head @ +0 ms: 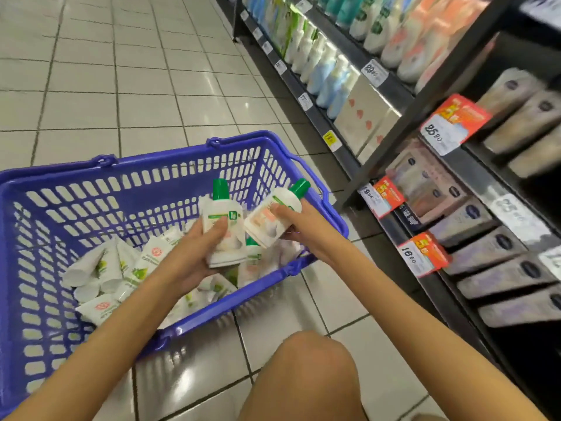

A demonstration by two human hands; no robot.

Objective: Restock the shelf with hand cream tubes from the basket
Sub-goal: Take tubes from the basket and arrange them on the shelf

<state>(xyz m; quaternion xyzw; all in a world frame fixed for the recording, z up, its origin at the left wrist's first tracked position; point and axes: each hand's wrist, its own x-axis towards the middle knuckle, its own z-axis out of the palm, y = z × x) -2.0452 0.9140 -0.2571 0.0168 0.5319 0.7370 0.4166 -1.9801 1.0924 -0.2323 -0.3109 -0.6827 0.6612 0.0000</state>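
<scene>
Pick-up stage over blue basket (151, 167) | left hand (194, 253) grips left green-capped tube (224, 221) | right hand (306, 232) grips right green-capped tube (267, 221) | next, likely: carry both to shelf (482, 180)

Price tags on the black shelf rails are all that reads here. On the lowest rail, the white-and-orange price tag (423, 253) shows 16.60 in black digits. One level up, the larger white-and-red price tag (446, 132) looks like 85.90. Beside the upright, the small white price tag (368, 196) reads roughly 9.90. Further along the aisle, a white shelf tag (374, 72) shows 68, and a yellow shelf tag (329, 138) starts with 14. The green print on the white green-capped tubes (223, 220) is too small to read.
</scene>
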